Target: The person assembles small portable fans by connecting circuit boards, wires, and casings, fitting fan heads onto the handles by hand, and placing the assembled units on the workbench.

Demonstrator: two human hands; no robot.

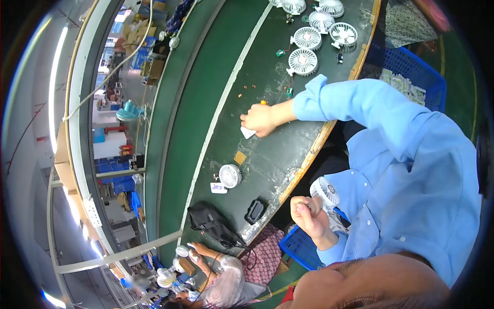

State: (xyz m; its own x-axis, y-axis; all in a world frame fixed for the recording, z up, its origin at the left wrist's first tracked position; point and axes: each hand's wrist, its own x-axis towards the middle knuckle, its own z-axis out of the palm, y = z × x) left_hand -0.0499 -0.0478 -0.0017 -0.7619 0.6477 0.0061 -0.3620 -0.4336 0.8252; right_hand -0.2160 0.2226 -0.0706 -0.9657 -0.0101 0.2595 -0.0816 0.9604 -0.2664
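Note:
My left hand (310,216) is closed, held up in front of my blue shirt at the table's edge. It grips a small white fan (325,193) with a round slatted guard; the part inside my fingers is hidden. My right hand (260,121) reaches over the dark green table (288,154), its fingers closed on a small white plastic piece (247,133) at the tabletop. Beside that hand sits a little orange item (264,102). A small circuit board with wires (289,92) lies close by, along with several tiny copper-coloured bits (240,95).
Several white fan heads (303,61) with boards on wires stand at one end. Another fan (230,176), a tan square (240,157), a black bag (213,224) and a black tray (254,211) lie on the table. Blue baskets (435,77) flank me. Another person (226,278) works beyond the bag.

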